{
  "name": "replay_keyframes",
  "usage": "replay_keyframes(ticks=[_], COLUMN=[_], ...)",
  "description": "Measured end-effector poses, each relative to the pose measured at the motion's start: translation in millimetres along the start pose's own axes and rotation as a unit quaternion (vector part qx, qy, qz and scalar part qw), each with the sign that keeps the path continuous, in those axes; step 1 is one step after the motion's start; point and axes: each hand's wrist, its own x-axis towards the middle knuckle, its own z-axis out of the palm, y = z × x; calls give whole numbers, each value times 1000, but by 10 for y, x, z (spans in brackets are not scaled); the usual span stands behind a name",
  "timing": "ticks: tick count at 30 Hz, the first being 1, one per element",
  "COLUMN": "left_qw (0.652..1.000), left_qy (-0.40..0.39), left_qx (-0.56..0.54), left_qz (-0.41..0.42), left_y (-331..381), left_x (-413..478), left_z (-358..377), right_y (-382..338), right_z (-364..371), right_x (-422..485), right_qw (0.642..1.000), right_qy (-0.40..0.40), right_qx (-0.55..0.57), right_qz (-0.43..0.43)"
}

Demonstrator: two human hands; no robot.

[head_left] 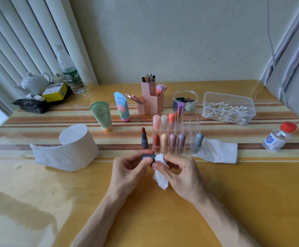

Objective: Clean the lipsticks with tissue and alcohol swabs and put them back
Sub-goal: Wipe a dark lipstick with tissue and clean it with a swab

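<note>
One lipstick cap (147, 156) in left hand (129, 168) touches tissue (160, 179) in right hand (180, 172).

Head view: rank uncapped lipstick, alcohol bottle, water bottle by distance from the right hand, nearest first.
1. uncapped lipstick: upright, just beyond and slightly left of the right hand.
2. alcohol bottle: far right.
3. water bottle: back-left corner, farthest.

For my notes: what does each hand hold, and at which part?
The left hand pinches a dark lipstick cap around its middle; the right hand pinches a tissue by its upper part against the cap's end.
</note>
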Motion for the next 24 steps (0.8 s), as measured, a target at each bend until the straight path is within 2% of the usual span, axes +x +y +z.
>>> replay_keyframes(ticks=[4, 7, 9, 12, 20, 24], left_qw=[1000, 1000, 999, 998, 999, 999], left_qy=[6, 24, 19, -9, -21, -38], left_qx=[15, 18, 33, 54, 43, 35], left_qz=[26, 9, 4, 11, 19, -3], left_y=[-1, -12, -19, -28, -12, 3], left_x=[-20, -13, -12, -29, -15, -15], left_z=[22, -13, -34, -30, -24, -22], right_y=[-28, -63, -61, -62, -67, -52], right_z=[-78, -170, -178, -125, -66, -85], right_x=[18, 39, 40, 25, 20, 23], right_qw=[981, 965, 973, 989, 986, 996], right_qy=[-36, -114, -121, -67, -31, -15], right_qx=[147, 197, 160, 94, 126, 63], right_qz=[118, 130, 111, 88, 109, 62])
